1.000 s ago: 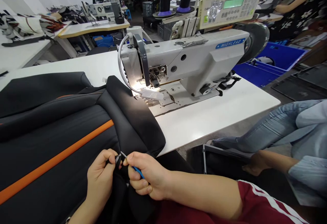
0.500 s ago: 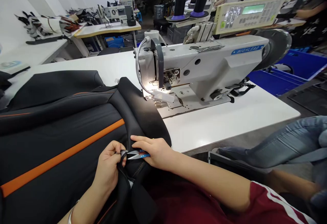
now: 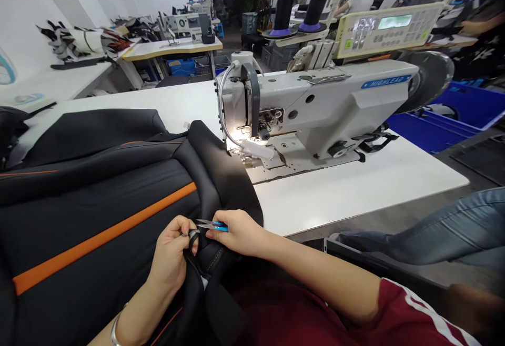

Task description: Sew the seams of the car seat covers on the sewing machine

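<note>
A black padded cover [image 3: 98, 199] with an orange stripe [image 3: 106, 235] lies over the left part of the white table and hangs down at the front. My left hand [image 3: 172, 248] pinches a folded edge of this cover between thumb and fingers. Just right of it, my right hand [image 3: 240, 233] holds small blue-handled thread snips [image 3: 215, 226], the fingers closed round the handles. The blades point left towards the pinched edge, a little above it, and look slightly apart.
A sewing machine [image 3: 315, 104] with its lamp lit stands behind the cover on the white table [image 3: 335, 193]. Thread cones [image 3: 284, 7] and a control panel [image 3: 390, 28] are above it. Blue crates [image 3: 465, 104] and a person's jeans-clad leg [image 3: 426, 227] are at the right.
My right hand has drawn its fingers in round the snips, which have moved up from the pinched edge. My left hand keeps its pinch. The whole view has shifted slightly.
</note>
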